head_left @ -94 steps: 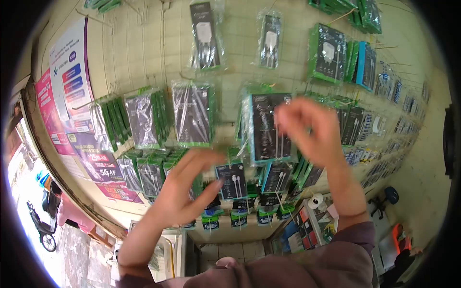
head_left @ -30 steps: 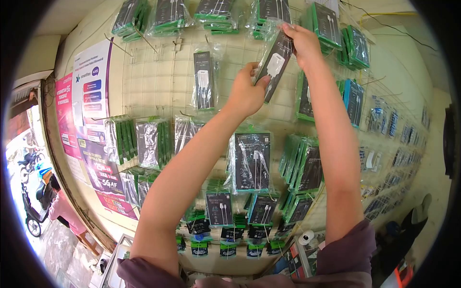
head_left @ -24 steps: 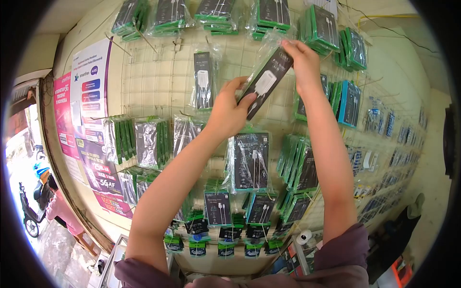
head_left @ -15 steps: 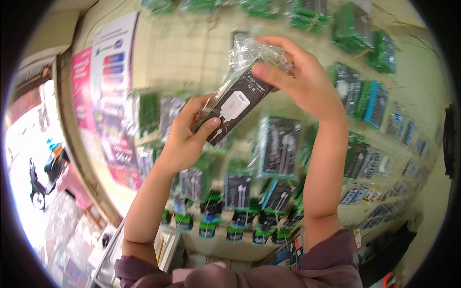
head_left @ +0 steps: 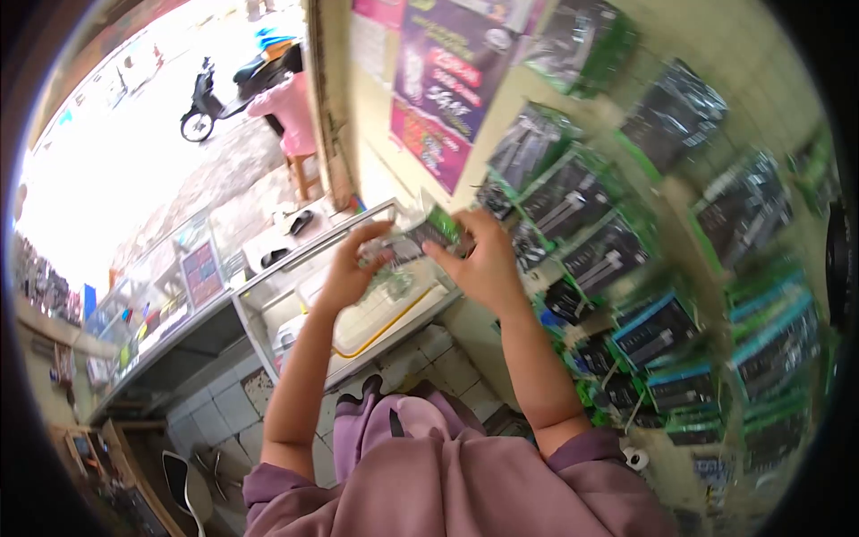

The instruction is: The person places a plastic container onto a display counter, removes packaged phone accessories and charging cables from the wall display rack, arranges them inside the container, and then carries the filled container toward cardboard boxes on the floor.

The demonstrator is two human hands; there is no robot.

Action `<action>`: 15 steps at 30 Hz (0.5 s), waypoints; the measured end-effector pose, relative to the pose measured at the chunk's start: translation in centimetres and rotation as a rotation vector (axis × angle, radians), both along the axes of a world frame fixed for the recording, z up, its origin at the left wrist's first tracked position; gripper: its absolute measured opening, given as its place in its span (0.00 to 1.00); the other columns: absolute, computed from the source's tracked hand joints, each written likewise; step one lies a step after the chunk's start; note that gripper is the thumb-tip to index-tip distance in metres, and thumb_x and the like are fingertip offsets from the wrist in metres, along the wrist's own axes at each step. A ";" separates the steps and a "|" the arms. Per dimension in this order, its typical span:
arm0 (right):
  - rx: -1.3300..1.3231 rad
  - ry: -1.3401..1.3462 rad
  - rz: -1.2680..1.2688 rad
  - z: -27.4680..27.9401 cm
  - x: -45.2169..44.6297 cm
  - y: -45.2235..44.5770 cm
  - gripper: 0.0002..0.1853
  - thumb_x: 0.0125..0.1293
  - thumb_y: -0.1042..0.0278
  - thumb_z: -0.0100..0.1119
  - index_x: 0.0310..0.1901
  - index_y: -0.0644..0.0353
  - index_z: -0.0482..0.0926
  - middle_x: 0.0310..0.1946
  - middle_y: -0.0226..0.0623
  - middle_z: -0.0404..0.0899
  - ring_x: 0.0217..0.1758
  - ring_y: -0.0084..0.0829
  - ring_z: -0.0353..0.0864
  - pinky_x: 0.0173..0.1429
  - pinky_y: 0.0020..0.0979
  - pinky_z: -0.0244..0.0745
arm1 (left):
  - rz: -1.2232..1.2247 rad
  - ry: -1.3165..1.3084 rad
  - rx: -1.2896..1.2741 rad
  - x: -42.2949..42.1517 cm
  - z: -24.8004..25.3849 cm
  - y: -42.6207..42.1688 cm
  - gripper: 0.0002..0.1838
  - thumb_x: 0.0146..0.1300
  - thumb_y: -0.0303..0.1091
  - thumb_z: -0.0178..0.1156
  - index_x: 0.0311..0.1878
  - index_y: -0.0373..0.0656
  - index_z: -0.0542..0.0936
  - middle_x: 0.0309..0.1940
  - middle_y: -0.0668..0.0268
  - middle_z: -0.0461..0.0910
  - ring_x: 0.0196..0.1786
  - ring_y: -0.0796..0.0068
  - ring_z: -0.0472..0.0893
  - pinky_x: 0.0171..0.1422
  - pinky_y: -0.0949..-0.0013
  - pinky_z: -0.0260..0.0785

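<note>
Both of my hands hold a dark, green-edged package in clear plastic (head_left: 419,239), tilted in front of my body. My left hand (head_left: 352,266) grips its left end, thumb and fingers closed on it. At the right end, my right hand (head_left: 480,259) pinches the package with its thumb on the near face. Below the package is a glass display case (head_left: 315,309) with a yellow strip along its inside edge. Fine print on the package is too blurred to read.
Packaged cables (head_left: 582,201) hang in plastic on the wall grid at the right. A purple poster (head_left: 447,76) is on the wall ahead. A person in pink (head_left: 291,112) and a scooter (head_left: 208,106) are outside. A glass counter (head_left: 170,309) extends left.
The view has turned left and down from the wall grid to the display case. Both hands have lowered with the package, which now lies more level.
</note>
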State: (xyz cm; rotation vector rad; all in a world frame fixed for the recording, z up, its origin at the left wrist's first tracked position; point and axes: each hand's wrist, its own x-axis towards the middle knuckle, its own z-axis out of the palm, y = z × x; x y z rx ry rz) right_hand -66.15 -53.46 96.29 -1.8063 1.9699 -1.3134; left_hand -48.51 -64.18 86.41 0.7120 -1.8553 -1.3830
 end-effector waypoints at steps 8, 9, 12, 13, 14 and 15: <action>0.426 0.141 -0.097 -31.3 0.4 -8.7 0.21 0.48 0.62 0.71 0.39 0.66 0.75 0.34 0.50 0.79 0.37 0.50 0.81 0.40 0.43 0.77 | 0.238 -0.082 0.597 -2.6 -28.6 -0.2 0.26 0.68 0.39 0.57 0.63 0.35 0.67 0.54 0.56 0.74 0.58 0.67 0.72 0.63 0.67 0.63; 0.435 0.137 -0.093 -33.3 0.6 -9.4 0.21 0.48 0.62 0.71 0.39 0.66 0.75 0.34 0.50 0.79 0.37 0.50 0.81 0.40 0.43 0.77 | 0.246 -0.129 0.627 -3.6 -30.0 -0.3 0.26 0.69 0.40 0.56 0.63 0.31 0.66 0.52 0.56 0.76 0.56 0.68 0.74 0.62 0.68 0.63; 0.762 0.063 -0.121 -39.0 0.3 -11.6 0.20 0.53 0.61 0.68 0.40 0.66 0.73 0.36 0.51 0.80 0.41 0.53 0.81 0.44 0.46 0.78 | 0.332 -0.155 0.799 -6.4 -34.9 -1.8 0.22 0.70 0.38 0.51 0.60 0.32 0.70 0.53 0.54 0.77 0.54 0.65 0.76 0.60 0.66 0.65; 0.866 0.063 -0.131 -40.8 -0.1 -12.6 0.18 0.54 0.62 0.66 0.41 0.65 0.74 0.38 0.51 0.80 0.43 0.53 0.81 0.46 0.45 0.78 | 0.333 -0.161 0.807 -7.2 -36.6 -2.6 0.22 0.70 0.38 0.51 0.60 0.32 0.70 0.53 0.54 0.77 0.54 0.65 0.76 0.60 0.66 0.65; 0.975 0.062 -0.139 -42.4 -0.3 -13.1 0.17 0.56 0.62 0.65 0.42 0.64 0.74 0.40 0.51 0.81 0.45 0.53 0.82 0.47 0.44 0.79 | 0.304 -0.216 0.864 -7.7 -37.0 -3.2 0.22 0.71 0.40 0.49 0.59 0.32 0.71 0.53 0.54 0.77 0.54 0.65 0.76 0.59 0.65 0.65; 0.982 0.116 -0.149 -43.5 -0.4 -13.8 0.12 0.57 0.64 0.62 0.39 0.62 0.78 0.38 0.50 0.82 0.44 0.51 0.83 0.46 0.43 0.80 | 0.274 -0.271 0.921 -8.3 -37.9 -3.8 0.23 0.71 0.42 0.47 0.58 0.32 0.72 0.54 0.54 0.76 0.54 0.65 0.76 0.59 0.64 0.65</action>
